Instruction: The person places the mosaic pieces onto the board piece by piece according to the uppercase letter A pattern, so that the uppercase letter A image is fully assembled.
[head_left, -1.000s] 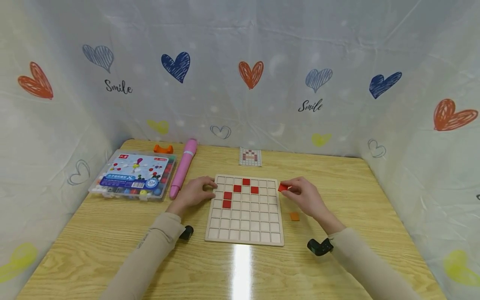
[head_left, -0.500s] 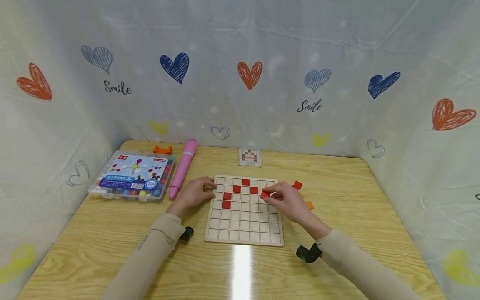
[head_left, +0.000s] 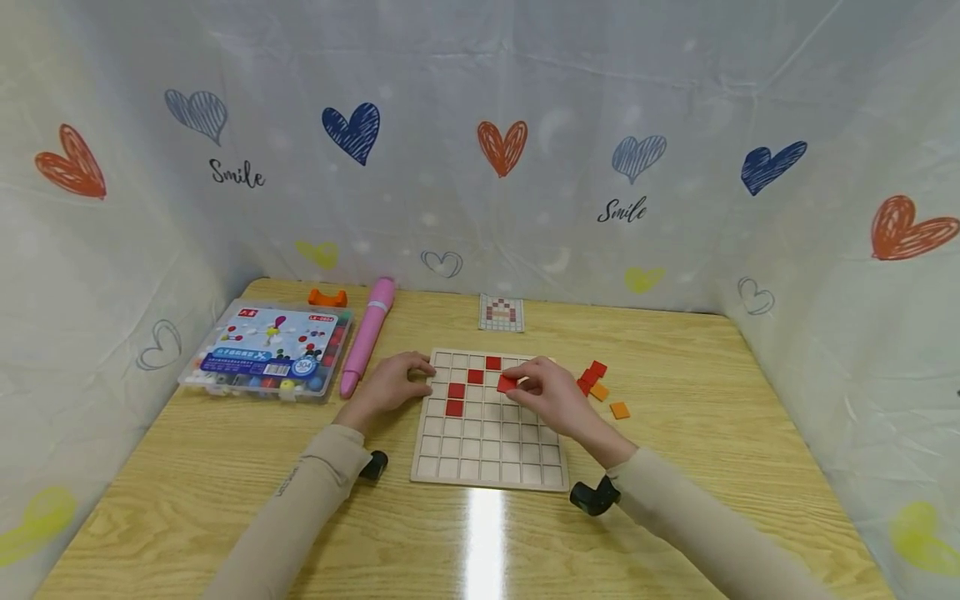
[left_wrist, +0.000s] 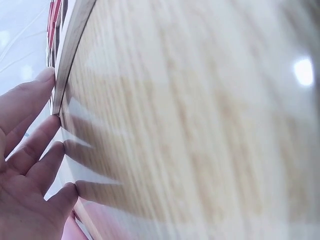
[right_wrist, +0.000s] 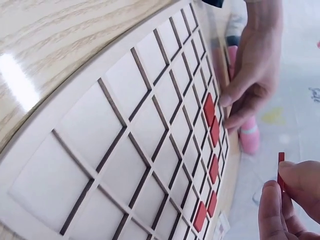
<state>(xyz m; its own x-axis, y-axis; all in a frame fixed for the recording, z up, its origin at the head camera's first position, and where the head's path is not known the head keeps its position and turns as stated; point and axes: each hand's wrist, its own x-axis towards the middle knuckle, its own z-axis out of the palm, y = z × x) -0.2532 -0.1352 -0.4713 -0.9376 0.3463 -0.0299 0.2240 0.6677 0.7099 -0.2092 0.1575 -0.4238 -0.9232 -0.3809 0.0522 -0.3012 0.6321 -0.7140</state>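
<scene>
A pale wooden grid board lies flat on the table, with several red square tiles set in its upper cells. My left hand rests at the board's left edge. In the left wrist view its thumb and extended fingers touch the rim and the tabletop. Over the board's upper right part, my right hand pinches one red tile between thumb and fingertips; the right wrist view shows this tile edge-on, raised above the board. In the head view the held tile and hand cover some cells.
Loose red tiles and orange tiles lie right of the board. A small printed pattern card lies behind it. To the left are a pink pen-shaped object, a clear plastic case and an orange piece.
My right hand has carried the red tile leftward from beside the board to over its upper cells, uncovering the loose tiles. My left hand has stayed at the left edge.
</scene>
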